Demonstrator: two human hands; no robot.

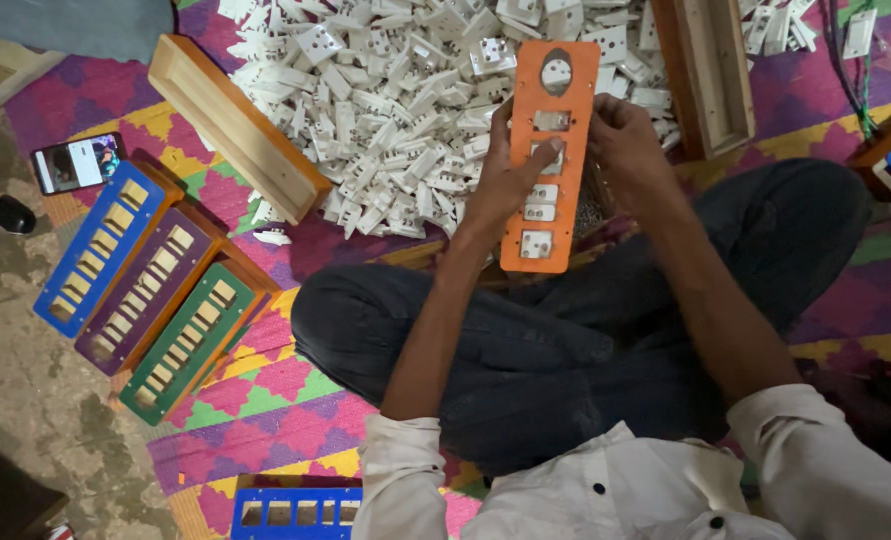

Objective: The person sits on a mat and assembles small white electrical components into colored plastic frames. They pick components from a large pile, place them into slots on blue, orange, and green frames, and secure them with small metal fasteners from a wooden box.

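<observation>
I sit cross-legged on a patterned mat and hold a long orange panel (574, 110) with several cut-outs upright over my lap. My left hand (511, 180) grips its left edge, the thumb pressing a white socket piece (546, 158) into a middle cut-out. My right hand (628, 140) holds the right edge. White switch and socket pieces fill the lower cut-outs; the top oval opening (557, 72) holds one too. A big heap of loose white socket pieces (396, 100) lies just beyond the panel.
Wooden box frames (236, 125) (706, 70) flank the heap. Blue (96, 250), purple (146, 290) and green (191, 340) panels lie at left, another blue panel (296, 512) near my knee. A phone (78, 163) rests on the mat beside bare floor.
</observation>
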